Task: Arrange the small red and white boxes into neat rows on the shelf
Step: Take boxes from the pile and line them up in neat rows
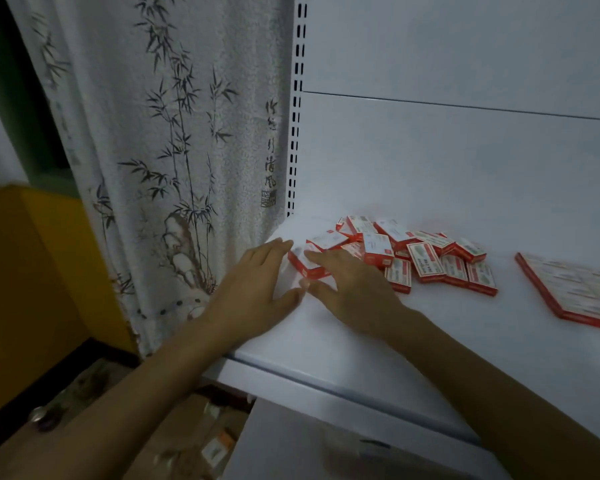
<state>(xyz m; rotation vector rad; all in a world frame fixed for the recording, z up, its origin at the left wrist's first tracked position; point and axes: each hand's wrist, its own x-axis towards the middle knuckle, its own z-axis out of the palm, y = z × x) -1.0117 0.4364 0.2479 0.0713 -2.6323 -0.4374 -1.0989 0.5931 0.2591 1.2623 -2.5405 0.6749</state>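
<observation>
Fingers straight, left hand [253,282] and right hand [354,289] bracket one small red-and-white cardboard box [303,264], touching it, far left on the white metal shelf [309,341].

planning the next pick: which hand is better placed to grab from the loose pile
Likely the right hand: it lies beside the loose pile, while the left hand sits farther off at the shelf edge.

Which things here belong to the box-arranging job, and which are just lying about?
Job: left hand, right hand, box between them, loose pile of boxes, neat block of boxes, shelf.
Lying about: bamboo-print curtain, cardboard cartons below.
</observation>
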